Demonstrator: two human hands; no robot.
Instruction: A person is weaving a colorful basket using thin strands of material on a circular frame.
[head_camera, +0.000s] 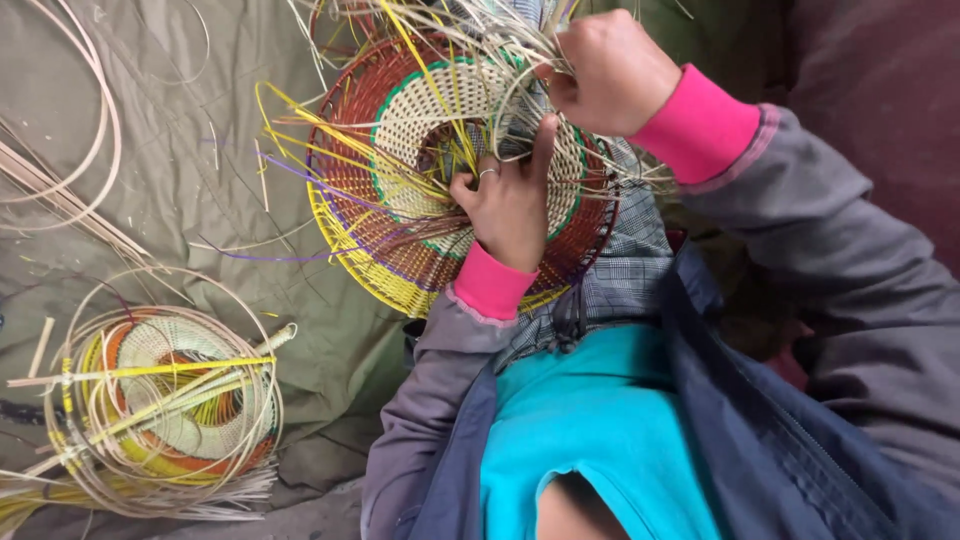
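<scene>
the round woven basket (440, 190) rests on the lap, its cream centre and red, yellow rings done — loose yellow and pale strands (480, 40) at the rim look unwoven. the left hand (510, 205) presses fingers into the weave; the right hand (610, 70) is clenched on the strands.

**Materials and finishes**

Woven basket (440, 190): thin cane-like strips, cream, red, green, yellow, slightly glossy, loose ends stiff. Second coiled basket (170, 400): same strip material, matt cream centre. Ground sheet (170, 150): olive cloth, matt, creased. Sleeve cuffs (700, 125): pink ribbed knit. Jacket (830, 250): grey smooth fabric. Ring (487, 173) on left hand (510, 205): shiny metal.
</scene>
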